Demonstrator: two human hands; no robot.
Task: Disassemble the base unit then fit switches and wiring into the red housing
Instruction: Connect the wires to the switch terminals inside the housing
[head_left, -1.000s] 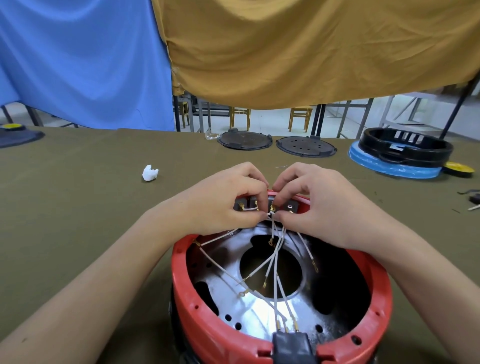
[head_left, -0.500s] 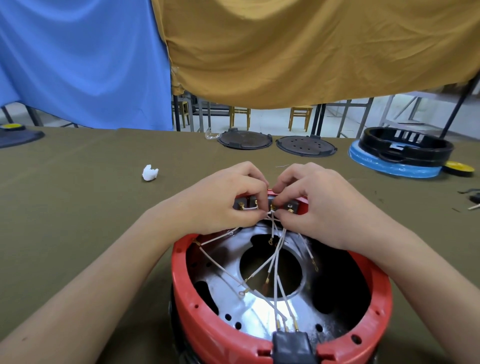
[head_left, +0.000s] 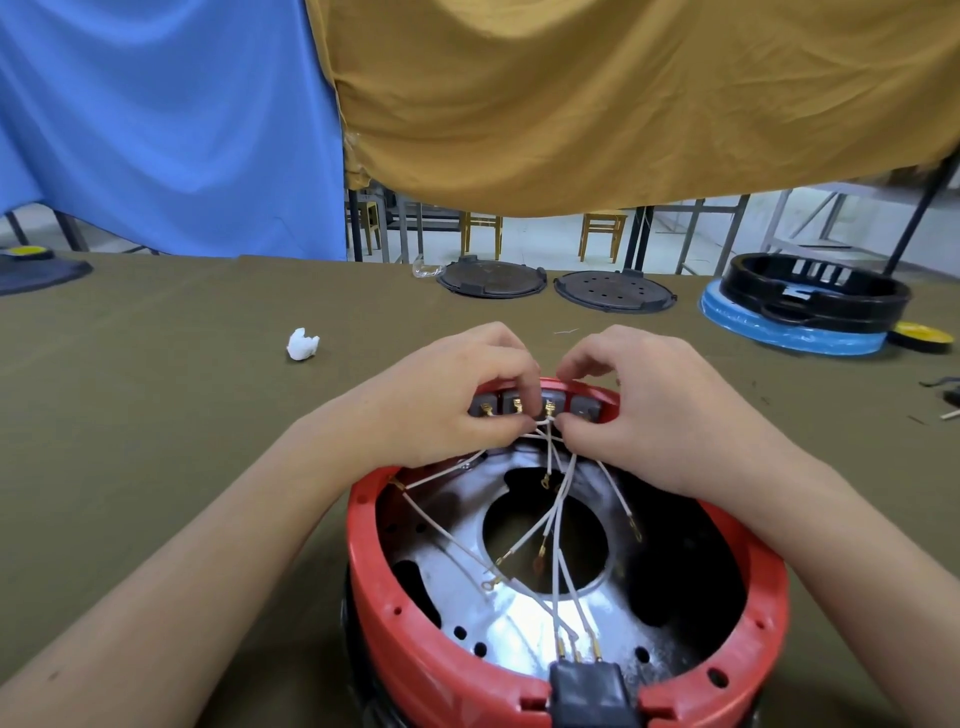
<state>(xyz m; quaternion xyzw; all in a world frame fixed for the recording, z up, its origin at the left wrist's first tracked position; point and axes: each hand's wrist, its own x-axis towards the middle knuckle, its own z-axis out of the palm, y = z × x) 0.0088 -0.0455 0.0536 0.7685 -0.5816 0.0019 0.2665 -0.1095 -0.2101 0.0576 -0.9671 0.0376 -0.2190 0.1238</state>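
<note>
Thin, limp white wires are being pinched by both closed hands, left hand and right hand, at the switches on the far rim of the red housing; the stiff brass terminals are judged the best place to be gripped.

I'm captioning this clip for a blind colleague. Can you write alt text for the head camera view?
Both hands, left hand and right hand, pinch white wires at a row of grey switches on the far rim of a red housing standing on an olive-covered table.
</note>
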